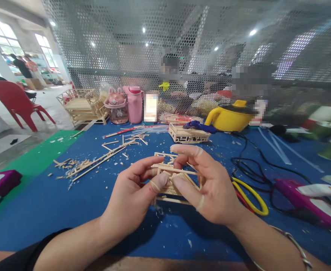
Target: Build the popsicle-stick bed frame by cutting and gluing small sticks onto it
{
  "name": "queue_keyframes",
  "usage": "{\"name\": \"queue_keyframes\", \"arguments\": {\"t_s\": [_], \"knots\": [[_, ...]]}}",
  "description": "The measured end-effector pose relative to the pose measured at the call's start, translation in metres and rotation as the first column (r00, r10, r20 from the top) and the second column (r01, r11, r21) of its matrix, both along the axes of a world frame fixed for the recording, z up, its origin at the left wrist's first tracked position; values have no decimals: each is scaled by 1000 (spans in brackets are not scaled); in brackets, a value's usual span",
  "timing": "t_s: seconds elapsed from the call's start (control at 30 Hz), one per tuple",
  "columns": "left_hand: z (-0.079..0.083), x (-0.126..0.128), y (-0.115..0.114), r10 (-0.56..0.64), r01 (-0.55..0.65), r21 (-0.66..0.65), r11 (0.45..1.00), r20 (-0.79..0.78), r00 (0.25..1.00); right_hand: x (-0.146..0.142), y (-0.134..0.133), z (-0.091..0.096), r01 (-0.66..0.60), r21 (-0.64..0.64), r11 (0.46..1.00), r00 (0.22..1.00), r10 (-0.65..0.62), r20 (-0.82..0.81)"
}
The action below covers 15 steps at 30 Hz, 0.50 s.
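Observation:
A small model made of thin wooden sticks [179, 170] is held in front of me, just over the blue table mat. My left hand [133, 192] grips its left side, thumb in front and fingers curled behind. On the other side, my right hand [213, 184] pinches at the model with thumb and bent fingers, while one finger stretches above it. Both thumbs come close together at the middle and wear pale finger coverings. The fingers hide much of the frame, so I cannot make out any small piece between them.
Loose sticks [97, 162] and scraps lie left. Behind the hands is a small stick-built tray [189, 133]; beyond stand a pink bottle [135, 105], a phone [150, 108] and a yellow pot [230, 119]. Right are black cables [244, 162] and yellow-handled pliers [252, 195].

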<state>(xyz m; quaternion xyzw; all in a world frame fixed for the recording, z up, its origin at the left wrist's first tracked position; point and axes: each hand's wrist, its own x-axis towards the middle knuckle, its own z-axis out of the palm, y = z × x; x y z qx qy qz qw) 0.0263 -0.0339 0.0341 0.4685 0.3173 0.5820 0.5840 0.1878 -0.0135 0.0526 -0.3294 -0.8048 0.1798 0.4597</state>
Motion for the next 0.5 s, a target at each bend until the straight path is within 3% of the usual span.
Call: {"name": "queue_keyframes", "arguments": {"t_s": [0.5], "knots": [[2, -1, -1, 18, -17, 13, 1000, -85, 996, -3, -2, 3, 13, -74, 997, 999, -16, -38]]}}
